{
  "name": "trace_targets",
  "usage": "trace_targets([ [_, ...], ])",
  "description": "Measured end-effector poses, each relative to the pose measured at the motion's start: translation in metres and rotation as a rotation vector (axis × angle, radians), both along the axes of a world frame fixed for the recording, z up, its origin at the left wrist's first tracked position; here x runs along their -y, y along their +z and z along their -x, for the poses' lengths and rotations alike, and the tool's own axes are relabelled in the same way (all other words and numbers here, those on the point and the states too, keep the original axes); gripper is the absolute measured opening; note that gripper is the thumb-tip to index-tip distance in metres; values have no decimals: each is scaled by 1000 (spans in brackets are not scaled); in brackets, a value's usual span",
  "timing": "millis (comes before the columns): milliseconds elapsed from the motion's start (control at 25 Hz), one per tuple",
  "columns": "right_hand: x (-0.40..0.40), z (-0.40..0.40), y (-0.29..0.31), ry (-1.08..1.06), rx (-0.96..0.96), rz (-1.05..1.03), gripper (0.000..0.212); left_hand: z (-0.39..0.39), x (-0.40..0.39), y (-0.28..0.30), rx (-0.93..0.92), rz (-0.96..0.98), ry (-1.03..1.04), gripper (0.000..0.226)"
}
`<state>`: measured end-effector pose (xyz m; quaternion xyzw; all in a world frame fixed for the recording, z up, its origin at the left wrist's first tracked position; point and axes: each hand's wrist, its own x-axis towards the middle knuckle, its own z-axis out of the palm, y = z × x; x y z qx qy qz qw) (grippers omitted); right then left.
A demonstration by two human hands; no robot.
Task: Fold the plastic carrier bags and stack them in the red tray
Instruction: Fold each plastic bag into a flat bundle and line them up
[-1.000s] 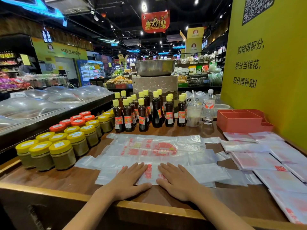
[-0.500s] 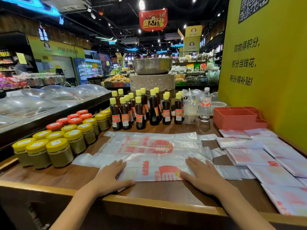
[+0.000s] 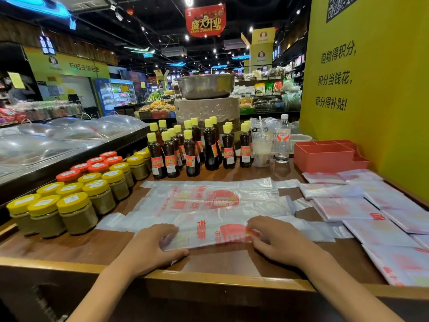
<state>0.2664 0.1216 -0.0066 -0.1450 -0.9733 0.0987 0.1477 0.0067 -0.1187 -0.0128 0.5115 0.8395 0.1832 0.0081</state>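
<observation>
A clear plastic carrier bag (image 3: pixel 209 235) with red print lies flat on the wooden counter (image 3: pixel 69 245), near its front edge. My left hand (image 3: pixel 151 248) pinches the bag's near left edge between thumb and fingers. My right hand (image 3: pixel 282 242) grips the near right part of the same bag. Behind it another flat bag (image 3: pixel 209 198) lies spread out. Several folded bags (image 3: pixel 348 208) lie scattered on the right. The red tray (image 3: pixel 325 156) with compartments stands at the back right by the yellow wall; nothing shows inside it.
Yellow-lidded and red-lidded jars (image 3: pixel 76 196) crowd the left side. Dark sauce bottles (image 3: pixel 192 147) stand in rows behind the bags, with a plastic cup (image 3: pixel 262 149) and water bottle (image 3: pixel 283 140) beside them. A raised wooden rim (image 3: pixel 209 281) runs along the counter's front.
My hands slid apart across the near bag, smoothing it flat. Now both have curled their fingers onto its near edge, and that edge is lifting slightly.
</observation>
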Motion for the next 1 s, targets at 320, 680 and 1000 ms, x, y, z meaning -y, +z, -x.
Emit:
trace_targets([
  [320, 1, 4, 1, -54, -286, -222, 32, -11, 11, 2, -364, -187, -112, 18],
  [680, -3, 61, 19, -249, -15, -123, 30, -30, -40, 9, -193, -307, 68, 45],
  [1000, 43, 100, -24, -99, 224, 9, 58, -36, -79, -18, -37, 284, 24, 56],
])
